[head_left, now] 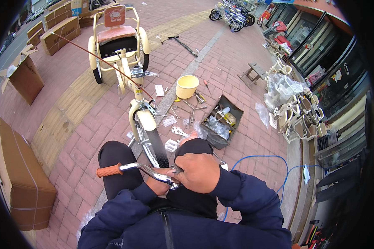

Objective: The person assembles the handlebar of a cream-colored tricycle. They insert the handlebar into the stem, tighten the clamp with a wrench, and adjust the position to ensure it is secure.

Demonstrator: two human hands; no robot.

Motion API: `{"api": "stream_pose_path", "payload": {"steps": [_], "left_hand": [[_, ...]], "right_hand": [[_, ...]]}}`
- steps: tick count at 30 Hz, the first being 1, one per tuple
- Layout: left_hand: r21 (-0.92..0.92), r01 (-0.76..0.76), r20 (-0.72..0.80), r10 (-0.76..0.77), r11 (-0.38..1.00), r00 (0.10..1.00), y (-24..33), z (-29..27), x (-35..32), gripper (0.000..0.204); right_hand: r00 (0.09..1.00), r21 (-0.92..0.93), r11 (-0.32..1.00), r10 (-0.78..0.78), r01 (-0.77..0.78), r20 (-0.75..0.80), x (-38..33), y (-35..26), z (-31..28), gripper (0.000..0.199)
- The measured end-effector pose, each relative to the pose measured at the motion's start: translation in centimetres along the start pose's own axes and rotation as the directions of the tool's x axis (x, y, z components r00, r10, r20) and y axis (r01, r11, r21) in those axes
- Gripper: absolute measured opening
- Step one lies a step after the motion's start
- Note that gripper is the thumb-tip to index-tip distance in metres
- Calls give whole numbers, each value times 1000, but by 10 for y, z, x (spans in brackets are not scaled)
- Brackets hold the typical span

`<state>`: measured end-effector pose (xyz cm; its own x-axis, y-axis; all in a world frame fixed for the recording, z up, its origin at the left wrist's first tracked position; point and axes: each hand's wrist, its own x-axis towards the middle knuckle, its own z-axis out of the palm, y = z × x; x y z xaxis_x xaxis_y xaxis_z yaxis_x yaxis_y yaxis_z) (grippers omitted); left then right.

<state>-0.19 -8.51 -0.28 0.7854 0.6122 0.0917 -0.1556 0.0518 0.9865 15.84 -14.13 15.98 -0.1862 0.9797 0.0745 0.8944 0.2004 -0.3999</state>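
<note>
A cream child's tricycle (124, 62) with a red seat stands on the brick pavement, its front wheel (153, 143) between my knees. I hold a chrome handlebar (143, 168) with an orange grip (109, 170) in my lap. My right hand (197, 172) is closed over the bar's middle, covering the clamp. Mostly hidden under the bar and my right hand, my left hand (158, 184) grips the bar from below.
An open metal toolbox (222, 122), a yellow bucket (187, 86) and loose wrenches (193, 108) lie ahead right. Cardboard boxes (20, 178) stand at left, cream seat parts (293, 112) at right, a blue hose (262, 159) near my right elbow.
</note>
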Motion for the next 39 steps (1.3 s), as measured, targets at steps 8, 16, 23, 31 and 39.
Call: {"api": "stream_pose_path", "payload": {"steps": [8, 16, 23, 31, 39], "left_hand": [[555, -211, 147, 155, 804, 977, 8, -7, 0, 9], [473, -188, 99, 160, 861, 982, 8, -6, 1, 10], [343, -107, 46, 97, 933, 994, -1, -5, -1, 9], [490, -181, 89, 158, 852, 983, 8, -6, 0, 7], [427, -99, 39, 91, 899, 995, 17, -4, -1, 12]], "right_hand": [[992, 101, 987, -124, 124, -6, 4, 5, 0, 21], [997, 140, 988, -63, 69, -51, -1, 11, 1, 18], [995, 131, 991, -27, 40, -101, 0, 8, 4, 18], [997, 140, 988, -60, 66, -50, 4, 2, 5, 18], [989, 361, 926, -141, 113, 51, -4, 23, -15, 52]]}}
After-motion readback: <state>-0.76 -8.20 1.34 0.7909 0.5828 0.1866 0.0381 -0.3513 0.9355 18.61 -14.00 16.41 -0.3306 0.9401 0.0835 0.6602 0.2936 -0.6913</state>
